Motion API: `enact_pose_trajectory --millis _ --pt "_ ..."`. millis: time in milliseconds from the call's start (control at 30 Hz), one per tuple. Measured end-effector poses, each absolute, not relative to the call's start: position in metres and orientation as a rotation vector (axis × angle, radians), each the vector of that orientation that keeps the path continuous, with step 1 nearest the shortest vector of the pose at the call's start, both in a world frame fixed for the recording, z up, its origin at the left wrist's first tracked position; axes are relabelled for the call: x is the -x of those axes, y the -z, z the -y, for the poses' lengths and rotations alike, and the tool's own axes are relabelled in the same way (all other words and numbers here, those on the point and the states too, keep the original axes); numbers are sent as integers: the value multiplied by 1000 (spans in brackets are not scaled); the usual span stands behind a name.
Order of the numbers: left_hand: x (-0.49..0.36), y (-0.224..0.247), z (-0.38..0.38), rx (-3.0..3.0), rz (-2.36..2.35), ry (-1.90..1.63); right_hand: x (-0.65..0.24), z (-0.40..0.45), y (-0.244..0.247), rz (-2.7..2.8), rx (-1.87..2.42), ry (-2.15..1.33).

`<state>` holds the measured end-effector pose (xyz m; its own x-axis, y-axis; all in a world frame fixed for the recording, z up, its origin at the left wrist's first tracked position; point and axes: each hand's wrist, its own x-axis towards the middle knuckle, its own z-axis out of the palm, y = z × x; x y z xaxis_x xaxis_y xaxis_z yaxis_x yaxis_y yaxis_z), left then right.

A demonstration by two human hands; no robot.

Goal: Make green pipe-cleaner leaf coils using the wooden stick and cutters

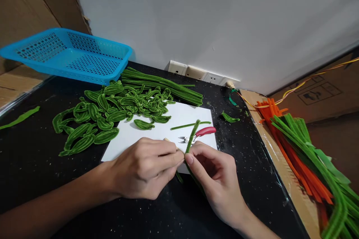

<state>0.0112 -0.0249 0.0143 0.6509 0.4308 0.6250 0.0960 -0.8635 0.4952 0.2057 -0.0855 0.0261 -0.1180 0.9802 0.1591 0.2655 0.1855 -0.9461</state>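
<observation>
My right hand (215, 179) pinches a green pipe cleaner (193, 134) between thumb and forefinger; the stem stands up above the fingertips and runs on below them. Close against it, my left hand (148, 168) is closed, with a thin pale stick (171, 142) showing past its fingers. What its fingertips grip is mostly hidden. Under the hands lies a white sheet (123, 145). Small pliers with a red handle (206, 131) rest on it just beyond my right hand, beside a short green pipe cleaner piece (190, 125).
Looped green pipe cleaner leaves (106, 114) are heaped at left, with a bundle of straight green stems (165, 86) behind. A blue basket (84, 65) stands back left. Sockets (195, 73) line the wall. Orange stems (297, 164) and green stems (316, 164) lie at right.
</observation>
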Motion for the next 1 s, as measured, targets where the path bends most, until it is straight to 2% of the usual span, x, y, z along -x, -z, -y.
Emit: enact_pose_trajectory --millis 167,333,567,767,867,1000 --pt "-16 -24 24 -1987 -627 -831 -215 85 -23 1649 1259 -889" --pt "-21 -21 26 -1777 -651 -740 -221 86 -18 1669 1287 -866" --pt "-24 -15 20 -1158 -678 -695 -221 85 -18 1549 1222 -564" --pt "-24 -17 16 -1212 -650 -743 -223 83 -20 1655 1191 -517" --pt "-25 -16 15 -1216 -649 -761 -226 82 -20 1712 1180 -594" --pt "-24 -15 16 -1244 -642 -748 -227 80 -22 1611 1265 -874"
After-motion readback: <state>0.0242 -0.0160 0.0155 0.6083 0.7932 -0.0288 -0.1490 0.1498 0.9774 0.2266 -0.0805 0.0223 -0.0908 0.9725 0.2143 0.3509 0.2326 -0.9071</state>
